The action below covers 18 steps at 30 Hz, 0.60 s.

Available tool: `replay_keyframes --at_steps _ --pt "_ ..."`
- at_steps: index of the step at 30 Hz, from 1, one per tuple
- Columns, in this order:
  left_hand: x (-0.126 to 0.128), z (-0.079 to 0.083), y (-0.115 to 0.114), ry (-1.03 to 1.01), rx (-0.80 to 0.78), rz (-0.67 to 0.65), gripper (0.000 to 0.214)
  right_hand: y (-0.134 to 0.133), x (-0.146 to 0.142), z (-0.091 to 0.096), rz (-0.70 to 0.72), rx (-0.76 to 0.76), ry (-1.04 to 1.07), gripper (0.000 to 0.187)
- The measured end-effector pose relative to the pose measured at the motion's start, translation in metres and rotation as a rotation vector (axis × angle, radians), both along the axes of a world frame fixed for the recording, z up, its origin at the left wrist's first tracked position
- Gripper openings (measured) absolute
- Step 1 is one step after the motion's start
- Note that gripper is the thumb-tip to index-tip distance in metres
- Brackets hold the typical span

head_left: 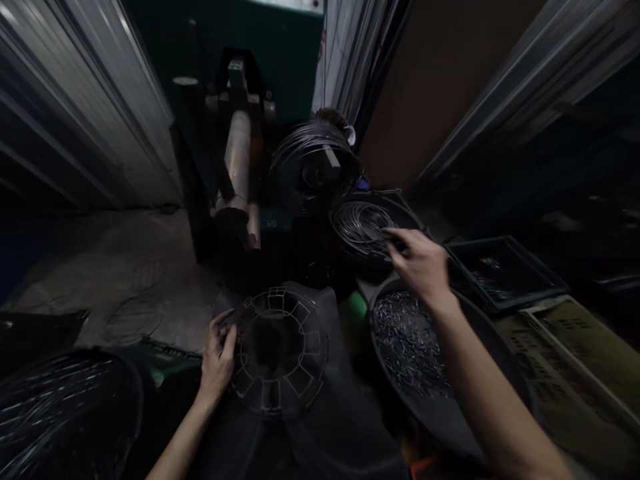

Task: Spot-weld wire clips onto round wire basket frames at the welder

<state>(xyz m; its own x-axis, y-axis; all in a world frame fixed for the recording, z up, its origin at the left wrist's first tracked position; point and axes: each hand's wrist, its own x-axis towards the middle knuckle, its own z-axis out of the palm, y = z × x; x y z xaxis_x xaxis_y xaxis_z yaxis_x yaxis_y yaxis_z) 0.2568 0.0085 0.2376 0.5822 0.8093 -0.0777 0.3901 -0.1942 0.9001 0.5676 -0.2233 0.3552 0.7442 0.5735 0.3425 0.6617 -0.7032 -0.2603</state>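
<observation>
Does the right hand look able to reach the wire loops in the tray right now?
Probably yes: the right hand is by the wire loops, which lie uncovered, and nothing visible blocks it. Whether they touch is unclear.

Bare L hand low, fingers curled w/ thumb opposite; bare R hand higher, palm down, fingers bent, forearm extended fwd diag.

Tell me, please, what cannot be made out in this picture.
Head view:
Right hand: poor light hides whether it touches the wire coil.
Round pan: right forearm covers part of its inside.
Red object: cut off by bottom edge.
Dark heap: cut off by left edge.
</observation>
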Motion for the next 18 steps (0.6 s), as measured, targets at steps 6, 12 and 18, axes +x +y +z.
replay_keyframes --at_steps 6,12,18 --pt "-0.002 -0.008 0.001 0.02 0.044 -0.004 0.044 0.07 0.121 -0.073 -0.087 -0.54 0.295 0.031" --pt "-0.011 -0.019 0.005 0.054 0.063 -0.047 0.037 0.09 0.158 -0.102 -0.14 -0.677 0.407 0.035" --pt "-0.01 -0.034 0.021 0.107 0.089 -0.091 0.039 0.045 0.175 -0.087 -0.342 -0.726 0.419 0.065"
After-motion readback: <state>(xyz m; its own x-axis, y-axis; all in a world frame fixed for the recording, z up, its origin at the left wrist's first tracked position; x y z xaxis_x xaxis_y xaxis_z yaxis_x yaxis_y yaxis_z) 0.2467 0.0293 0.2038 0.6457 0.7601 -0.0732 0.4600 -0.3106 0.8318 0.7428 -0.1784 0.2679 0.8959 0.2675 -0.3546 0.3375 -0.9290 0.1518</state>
